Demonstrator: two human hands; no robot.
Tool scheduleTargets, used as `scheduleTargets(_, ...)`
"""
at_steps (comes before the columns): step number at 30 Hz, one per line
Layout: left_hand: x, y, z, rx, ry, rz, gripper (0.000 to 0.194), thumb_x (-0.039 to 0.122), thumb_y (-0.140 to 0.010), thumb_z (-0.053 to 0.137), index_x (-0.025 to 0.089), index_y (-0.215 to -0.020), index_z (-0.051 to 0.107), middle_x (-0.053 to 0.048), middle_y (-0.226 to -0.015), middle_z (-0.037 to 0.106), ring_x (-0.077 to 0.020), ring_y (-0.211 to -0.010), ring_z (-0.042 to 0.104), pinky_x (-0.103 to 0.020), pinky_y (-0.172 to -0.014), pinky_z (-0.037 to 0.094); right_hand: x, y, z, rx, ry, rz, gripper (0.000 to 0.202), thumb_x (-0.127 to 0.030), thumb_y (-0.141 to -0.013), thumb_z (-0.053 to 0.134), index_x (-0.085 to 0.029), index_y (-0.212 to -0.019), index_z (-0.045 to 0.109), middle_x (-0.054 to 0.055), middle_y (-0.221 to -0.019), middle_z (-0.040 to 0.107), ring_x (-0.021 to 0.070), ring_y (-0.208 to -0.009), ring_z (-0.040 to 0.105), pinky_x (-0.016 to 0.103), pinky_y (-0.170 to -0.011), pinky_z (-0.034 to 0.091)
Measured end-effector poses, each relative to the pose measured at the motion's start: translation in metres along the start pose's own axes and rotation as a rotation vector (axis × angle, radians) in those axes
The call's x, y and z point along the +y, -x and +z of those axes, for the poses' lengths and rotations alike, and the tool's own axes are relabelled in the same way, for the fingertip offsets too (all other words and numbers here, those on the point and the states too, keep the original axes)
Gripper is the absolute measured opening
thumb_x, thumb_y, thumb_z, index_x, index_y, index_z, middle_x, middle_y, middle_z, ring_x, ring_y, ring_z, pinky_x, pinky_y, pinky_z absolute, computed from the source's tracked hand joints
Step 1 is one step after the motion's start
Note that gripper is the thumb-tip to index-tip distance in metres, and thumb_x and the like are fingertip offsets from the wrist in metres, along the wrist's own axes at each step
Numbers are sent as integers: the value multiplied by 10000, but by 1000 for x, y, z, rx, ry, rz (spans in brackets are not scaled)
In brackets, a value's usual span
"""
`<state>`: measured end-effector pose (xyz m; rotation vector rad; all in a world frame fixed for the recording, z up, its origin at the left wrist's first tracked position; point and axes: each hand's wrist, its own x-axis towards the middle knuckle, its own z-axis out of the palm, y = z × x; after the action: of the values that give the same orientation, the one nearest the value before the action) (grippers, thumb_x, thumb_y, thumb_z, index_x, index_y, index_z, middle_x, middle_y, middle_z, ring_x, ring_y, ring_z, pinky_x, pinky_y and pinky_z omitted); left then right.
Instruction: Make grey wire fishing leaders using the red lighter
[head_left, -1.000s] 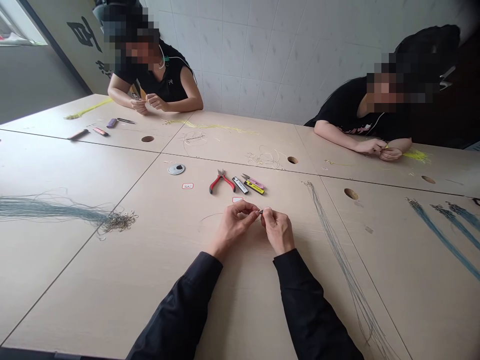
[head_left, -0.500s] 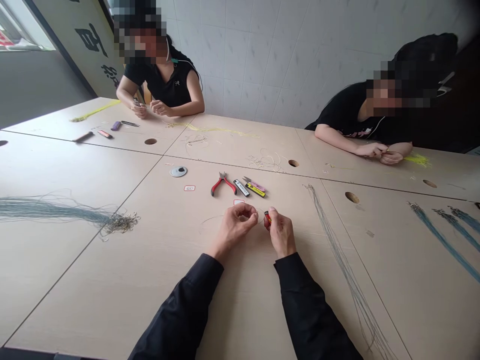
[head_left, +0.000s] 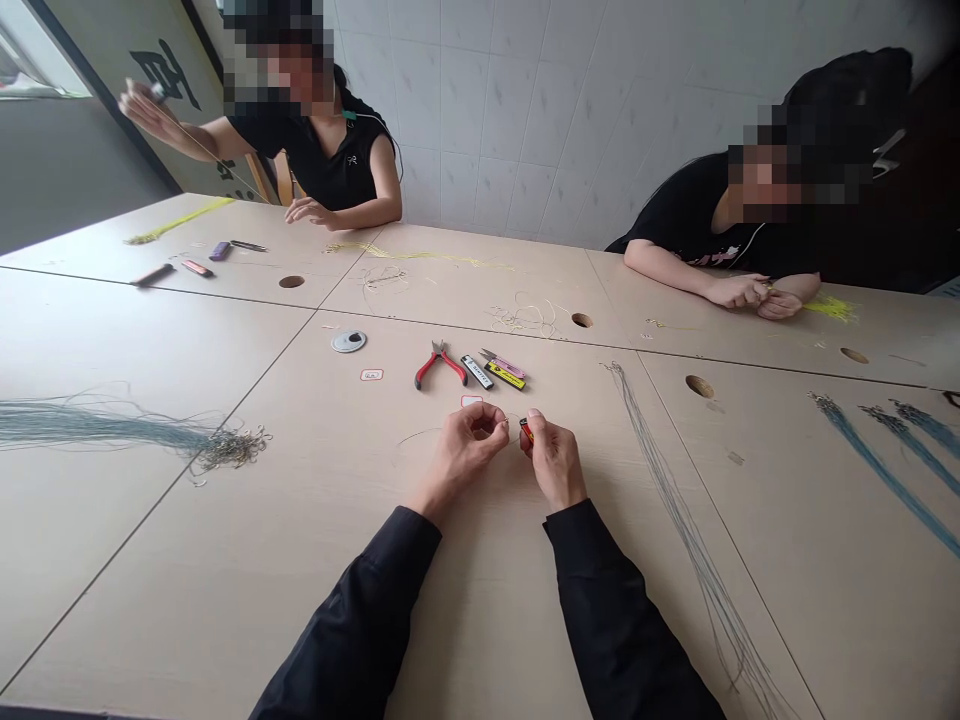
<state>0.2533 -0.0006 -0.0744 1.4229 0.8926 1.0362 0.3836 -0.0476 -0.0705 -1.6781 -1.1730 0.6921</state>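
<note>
My left hand (head_left: 476, 440) pinches a thin cord (head_left: 420, 434), whose loose end curves out to the left over the table. Close to its right, my right hand (head_left: 553, 458) is closed round a red lighter (head_left: 526, 430), its top pointing toward the left fingertips. The two hands are a small gap apart. Just beyond them lie red-handled pliers (head_left: 440, 366), a white lighter (head_left: 478, 372), a yellow lighter (head_left: 506, 376) and pink snips (head_left: 504, 362). Whether a flame burns is too small to tell.
A bundle of blue-grey cords (head_left: 150, 430) lies left, a thinner bundle (head_left: 675, 510) right, and blue bundles (head_left: 877, 470) far right. Across the wooden table (head_left: 315, 560), two people in black handle cords. Yellow cords (head_left: 180, 220) and a silver disc (head_left: 349, 341) lie beyond.
The person at the upper left has raised one hand out to the side, pulling a cord taut. My hands keep their hold, and the whole view has shifted slightly.
</note>
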Motion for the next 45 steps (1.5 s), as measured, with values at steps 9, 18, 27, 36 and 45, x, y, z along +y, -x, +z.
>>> scheduleTargets(9, 1, 1, -1, 4, 5, -2, 87, 223, -774, 601, 149, -732, 582, 11, -704, 566, -91, -637, 503, -213, -598, 399, 2, 0, 0, -16, 13, 0, 592, -602, -940, 337, -199, -522, 450, -13, -503, 480, 132, -518, 450, 264, -582, 343)
scheduleTargets(18, 4, 2, 0, -29, 22, -10, 143, 274, -816, 601, 145, -756, 589, 7, -700, 569, -84, -621, 499, -200, -576, 391, 1, 0, -1, -28, 33, -3, 599, -611, -938, 327, -200, -516, 433, -16, -493, 438, 134, -518, 431, 269, -586, 336)
scheduleTargets(27, -1, 1, 0, -20, 22, -2, 154, 277, -810, 613, 145, -735, 590, 5, -691, 573, -90, -624, 500, -209, -586, 388, 1, 0, 0, -37, 35, -16, 600, -614, -937, 325, -197, -521, 435, -17, -497, 444, 131, -522, 434, 269, -590, 332)
scheduleTargets(36, 0, 2, -2, -91, 46, 8, 244, 385, -857, 613, 148, -807, 630, -32, -731, 626, -131, -684, 551, -248, -644, 431, 0, 0, -2, -37, 61, -18, 580, -593, -944, 329, -202, -523, 408, -29, -477, 385, 125, -492, 381, 267, -547, 301)
scheduleTargets(45, -3, 1, -3, -77, 63, 8, 265, 408, -843, 636, 146, -807, 643, -34, -750, 631, -135, -691, 552, -251, -646, 432, -2, 1, -1, -23, 96, -20, 576, -590, -935, 333, -199, -519, 410, -28, -465, 399, 122, -493, 375, 264, -542, 297)
